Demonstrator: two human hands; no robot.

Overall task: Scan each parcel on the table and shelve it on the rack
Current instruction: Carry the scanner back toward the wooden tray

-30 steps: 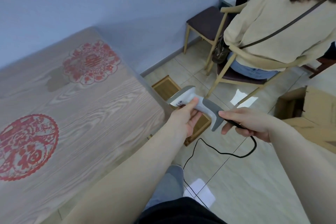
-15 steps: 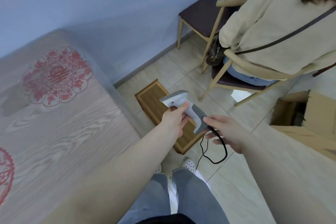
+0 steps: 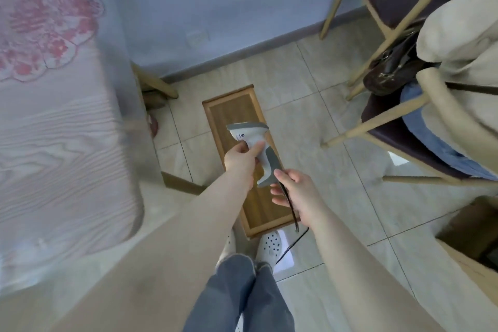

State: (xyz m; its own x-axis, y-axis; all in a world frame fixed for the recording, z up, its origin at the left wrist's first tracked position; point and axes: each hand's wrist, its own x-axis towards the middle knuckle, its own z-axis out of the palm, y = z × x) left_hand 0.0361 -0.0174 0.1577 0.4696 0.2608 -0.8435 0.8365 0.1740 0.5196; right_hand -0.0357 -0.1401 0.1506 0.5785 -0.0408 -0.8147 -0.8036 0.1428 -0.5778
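My left hand grips the neck of the barcode scanner, held above the wooden tray on the floor. My right hand pinches the scanner's black cable just below the handle, beside the table.

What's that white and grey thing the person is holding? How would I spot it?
Look at the tiled floor beside the table, where a flat wooden tray lies. Above it, the left hand grips a scanner, the right hand holding its black cable. Nothing else is pistol-shaped.
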